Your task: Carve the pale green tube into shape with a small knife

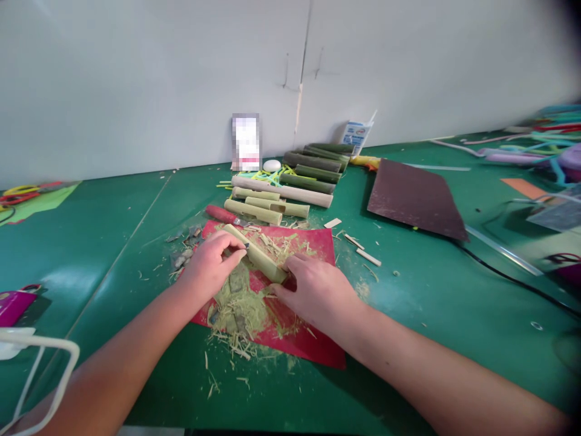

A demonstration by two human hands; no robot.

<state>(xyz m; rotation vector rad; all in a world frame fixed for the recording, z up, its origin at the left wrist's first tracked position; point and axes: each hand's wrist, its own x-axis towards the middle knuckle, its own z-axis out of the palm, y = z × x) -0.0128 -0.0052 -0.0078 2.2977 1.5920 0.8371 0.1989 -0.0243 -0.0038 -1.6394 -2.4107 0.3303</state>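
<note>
Hands [314, 283] pinched: right holds a bamboo tube [262, 259] slanting away leftward, left [209, 260] seemingly a dark piece [247, 246].

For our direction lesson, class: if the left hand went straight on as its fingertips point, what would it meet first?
The left hand would likely first meet the pale-green bamboo tube just ahead; whether they touch is unclear.

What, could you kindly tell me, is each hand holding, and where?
The right hand holds the pale tube by its near end; the left hand pinches a small dark piece, its gripped part hidden.
</note>
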